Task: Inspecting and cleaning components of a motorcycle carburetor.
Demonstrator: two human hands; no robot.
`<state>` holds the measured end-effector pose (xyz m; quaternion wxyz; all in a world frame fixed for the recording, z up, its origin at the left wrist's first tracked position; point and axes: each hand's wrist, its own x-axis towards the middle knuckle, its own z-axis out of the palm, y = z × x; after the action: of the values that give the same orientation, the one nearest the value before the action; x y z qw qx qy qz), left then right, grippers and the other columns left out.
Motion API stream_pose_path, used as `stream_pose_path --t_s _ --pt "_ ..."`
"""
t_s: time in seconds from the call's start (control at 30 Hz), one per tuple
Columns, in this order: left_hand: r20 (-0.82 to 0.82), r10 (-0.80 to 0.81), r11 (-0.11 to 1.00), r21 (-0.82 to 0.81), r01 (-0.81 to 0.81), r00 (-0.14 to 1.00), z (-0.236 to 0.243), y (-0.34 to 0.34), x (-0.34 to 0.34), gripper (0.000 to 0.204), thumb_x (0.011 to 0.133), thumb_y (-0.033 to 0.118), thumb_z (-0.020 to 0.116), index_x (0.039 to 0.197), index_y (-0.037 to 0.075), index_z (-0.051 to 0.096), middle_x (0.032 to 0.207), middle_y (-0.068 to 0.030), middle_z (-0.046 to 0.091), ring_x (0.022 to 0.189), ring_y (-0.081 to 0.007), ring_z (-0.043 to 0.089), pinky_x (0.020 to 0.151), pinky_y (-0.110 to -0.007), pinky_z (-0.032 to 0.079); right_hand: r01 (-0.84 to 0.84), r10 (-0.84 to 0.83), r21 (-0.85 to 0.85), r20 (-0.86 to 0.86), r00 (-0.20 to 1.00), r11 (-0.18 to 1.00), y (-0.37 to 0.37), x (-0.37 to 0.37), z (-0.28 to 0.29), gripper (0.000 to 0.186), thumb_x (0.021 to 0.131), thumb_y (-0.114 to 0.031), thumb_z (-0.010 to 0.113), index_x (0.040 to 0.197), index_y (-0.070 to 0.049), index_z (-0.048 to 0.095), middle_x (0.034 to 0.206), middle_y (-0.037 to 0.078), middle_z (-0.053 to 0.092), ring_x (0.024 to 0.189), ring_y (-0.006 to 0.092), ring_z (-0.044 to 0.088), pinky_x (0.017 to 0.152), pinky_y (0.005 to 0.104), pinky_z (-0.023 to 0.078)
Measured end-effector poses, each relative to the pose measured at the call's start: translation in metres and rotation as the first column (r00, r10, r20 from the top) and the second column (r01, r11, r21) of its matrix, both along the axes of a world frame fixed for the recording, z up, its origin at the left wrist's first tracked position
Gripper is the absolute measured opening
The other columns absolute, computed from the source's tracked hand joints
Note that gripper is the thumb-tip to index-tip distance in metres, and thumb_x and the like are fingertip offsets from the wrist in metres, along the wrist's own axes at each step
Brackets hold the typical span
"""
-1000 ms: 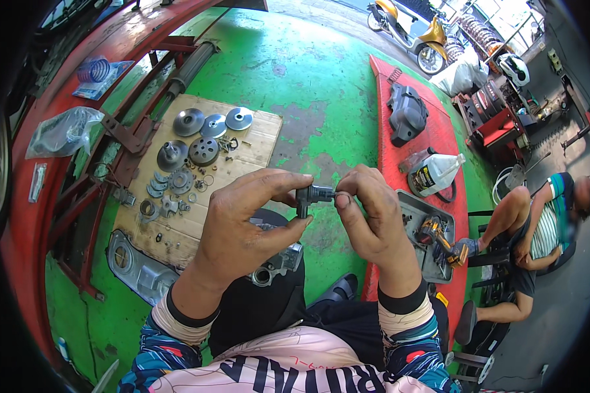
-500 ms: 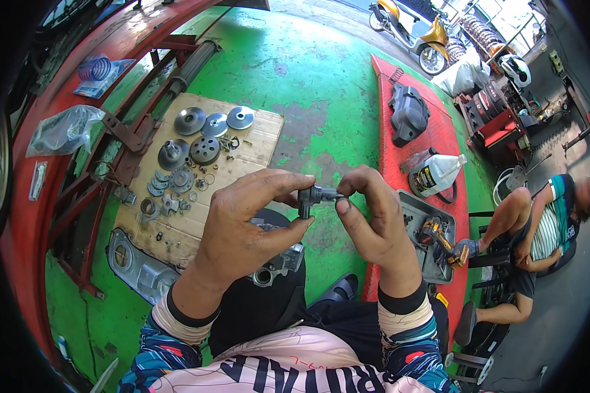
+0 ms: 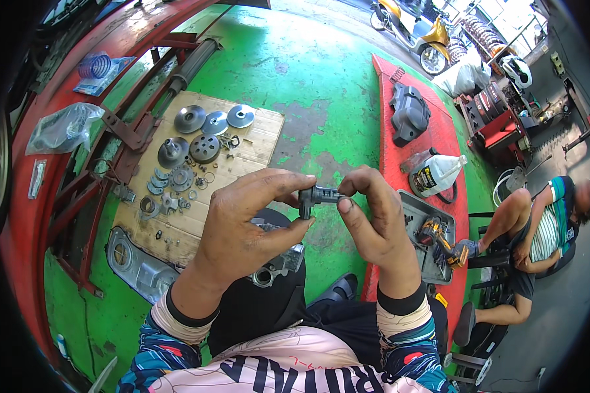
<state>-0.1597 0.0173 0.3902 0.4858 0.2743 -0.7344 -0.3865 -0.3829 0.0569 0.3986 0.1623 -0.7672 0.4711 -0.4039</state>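
Note:
A small dark T-shaped part (image 3: 313,195) with a ribbed, narrowing end is held up in front of me. My left hand (image 3: 246,226) pinches its wide end between thumb and fingers. At its narrow tip, my right hand (image 3: 373,219) has thumb and forefinger closed; whether they hold something small there cannot be made out. Below my left hand a grey metal casting (image 3: 283,265) with a round opening rests on my leg, partly hidden by that hand.
Cardboard (image 3: 252,144) on the green floor carries several metal discs, plates and small parts. On the red ramp at right are a black plastic housing (image 3: 410,114), a white jug (image 3: 437,175) and a grey tray (image 3: 432,268) with a power drill (image 3: 442,242). A person (image 3: 537,242) sits at right.
Both hands stay nearly in place around the dark part. The right thumb and forefinger have shifted very slightly to the right at its tip.

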Motion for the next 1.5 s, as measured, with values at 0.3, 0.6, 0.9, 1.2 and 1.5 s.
stream_pose_path --t_s 0.3,0.6,0.9,1.2,1.5 --pt "-0.012 -0.005 1.0 -0.006 0.005 1.0 -0.003 -0.001 0.0 0.05 0.068 -0.005 0.083 0.116 0.002 0.072 0.106 -0.0116 0.072 0.092 -0.0196 0.071 0.079 -0.031 0.059 0.031 -0.036 0.082 0.062 0.997 0.996 0.002 -0.001 -0.001 0.025 0.099 -0.022 0.062 0.104 0.001 0.056 0.09 0.01 0.057 0.082 0.0174 0.057 0.073 0.0292 0.046" --pt "-0.003 0.003 1.0 -0.005 -0.003 1.0 -0.001 0.0 -0.001 0.051 0.067 -0.005 0.084 0.116 0.002 0.072 0.106 -0.0116 0.072 0.091 -0.0197 0.071 0.079 -0.031 0.058 0.024 -0.025 0.008 0.032 0.999 1.0 0.002 0.002 -0.001 0.016 0.098 -0.013 0.061 0.101 0.001 0.056 0.089 0.011 0.058 0.08 0.0195 0.056 0.073 0.0311 0.045" --pt "-0.003 0.006 1.0 -0.007 -0.006 1.0 -0.001 0.0 -0.001 0.05 0.067 -0.004 0.084 0.115 0.002 0.072 0.103 -0.0112 0.072 0.089 -0.0194 0.07 0.079 -0.031 0.058 0.023 -0.022 -0.016 0.046 0.999 1.0 0.006 0.002 -0.004 0.019 0.094 -0.007 0.064 0.107 0.001 0.053 0.096 0.012 0.06 0.087 0.0203 0.059 0.081 0.0324 0.048" --pt "-0.01 0.006 1.0 -0.002 -0.006 1.0 -0.002 0.0 -0.001 0.05 0.066 -0.004 0.084 0.115 0.002 0.072 0.1 -0.0102 0.071 0.087 -0.0183 0.07 0.078 -0.03 0.057 -0.003 0.005 -0.044 0.053 0.999 0.999 0.004 0.0 -0.01 0.022 0.093 -0.001 0.063 0.112 0.0 0.052 0.098 0.011 0.059 0.09 0.0194 0.058 0.084 0.0322 0.048" --pt "-0.009 0.004 1.0 0.005 -0.004 1.0 -0.003 -0.001 -0.001 0.051 0.067 -0.003 0.084 0.116 0.002 0.072 0.101 -0.0099 0.071 0.087 -0.0177 0.07 0.078 -0.03 0.057 0.006 -0.006 -0.001 0.186 0.983 1.0 0.005 0.004 -0.009 0.023 0.097 -0.008 0.063 0.114 0.0 0.051 0.102 0.01 0.058 0.093 0.0174 0.057 0.083 0.0311 0.047"
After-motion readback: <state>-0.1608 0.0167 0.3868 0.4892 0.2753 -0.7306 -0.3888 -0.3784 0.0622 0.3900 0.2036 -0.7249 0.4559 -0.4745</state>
